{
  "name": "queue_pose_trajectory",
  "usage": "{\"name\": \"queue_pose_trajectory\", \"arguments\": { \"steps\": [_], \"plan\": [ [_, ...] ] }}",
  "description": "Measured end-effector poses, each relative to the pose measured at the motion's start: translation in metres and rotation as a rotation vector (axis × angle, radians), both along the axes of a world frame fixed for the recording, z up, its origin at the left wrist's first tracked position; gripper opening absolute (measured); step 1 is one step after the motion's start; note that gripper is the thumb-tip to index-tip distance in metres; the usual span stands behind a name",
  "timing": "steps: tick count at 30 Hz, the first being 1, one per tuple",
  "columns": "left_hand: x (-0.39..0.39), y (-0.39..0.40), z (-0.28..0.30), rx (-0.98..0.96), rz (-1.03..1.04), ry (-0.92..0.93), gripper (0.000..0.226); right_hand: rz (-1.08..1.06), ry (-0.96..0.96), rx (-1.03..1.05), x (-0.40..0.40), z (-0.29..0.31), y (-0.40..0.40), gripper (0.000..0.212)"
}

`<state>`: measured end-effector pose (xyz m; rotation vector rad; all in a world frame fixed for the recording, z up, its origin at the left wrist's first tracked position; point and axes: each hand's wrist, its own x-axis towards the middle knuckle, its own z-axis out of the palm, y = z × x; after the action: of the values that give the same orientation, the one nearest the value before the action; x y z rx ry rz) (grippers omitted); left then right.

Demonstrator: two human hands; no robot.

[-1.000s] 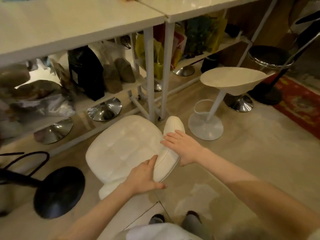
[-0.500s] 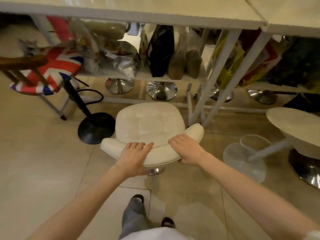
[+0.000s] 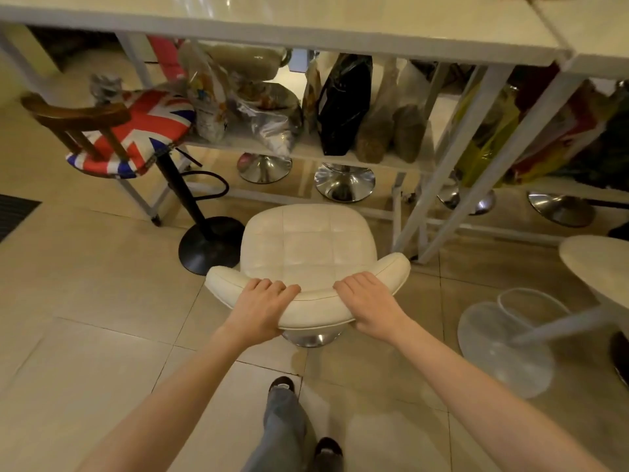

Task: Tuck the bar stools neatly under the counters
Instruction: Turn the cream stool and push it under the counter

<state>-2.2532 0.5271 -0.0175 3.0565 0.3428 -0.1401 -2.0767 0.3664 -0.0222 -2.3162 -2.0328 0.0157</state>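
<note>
While both hands grip its backrest, the white stool (image 3: 308, 248) stands on the floor just short of the worktop (image 3: 306, 27).

Left hand: the left hand (image 3: 260, 310) is curled shut over the top edge of the curved backrest, fingers on the seat side, toward its 9 o'clock end.
Right hand: the right hand (image 3: 369, 304) is closed on the same backrest toward its 3 o'clock end, fingers draped over the rim.
Stool position: at frame centre, its chrome base (image 3: 311, 338) showing under the backrest; the seat's front edge lies near the worktop's low rail, not yet beneath the top.
Stool facing: the seat front points to 12 o'clock, toward the worktop; the backrest sits at 6 o'clock, nearest the person.
Long axis: the backrest runs from 9 to 3 o'clock, roughly parallel to the worktop edge.
Neighbours: a flag-patterned stool (image 3: 136, 131) at 10 o'clock, partly under the worktop; a round pale stool (image 3: 599, 264) at 3 o'clock.
Shelf: bags (image 3: 343, 103) crowd the shelf beneath the worktop.
</note>
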Motion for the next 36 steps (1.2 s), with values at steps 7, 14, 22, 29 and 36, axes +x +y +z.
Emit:
{"name": "queue_pose_trajectory", "arguments": {
  "steps": [7, 14, 22, 29, 36],
  "plan": [
    [0.028, 0.025, -0.001, 0.018, 0.024, -0.002, 0.074, -0.053, -0.061, -0.004, 0.022, -0.001, 0.025, 0.059],
    [0.055, 0.059, -0.005, 0.032, -0.009, 0.004, 0.075, -0.058, -0.061, 0.023, 0.046, 0.001, 0.051, 0.059],
    [0.091, 0.100, -0.008, 0.036, -0.016, -0.020, 0.076, -0.076, -0.037, 0.032, 0.082, -0.002, 0.091, 0.062],
    [0.122, 0.136, -0.010, 0.031, -0.038, -0.059, 0.075, -0.093, -0.039, 0.034, 0.111, -0.002, 0.124, 0.063],
    [0.147, 0.159, -0.009, 0.017, -0.058, -0.074, 0.073, -0.103, 0.005, 0.032, 0.133, 0.002, 0.145, 0.066]
  ]
}}
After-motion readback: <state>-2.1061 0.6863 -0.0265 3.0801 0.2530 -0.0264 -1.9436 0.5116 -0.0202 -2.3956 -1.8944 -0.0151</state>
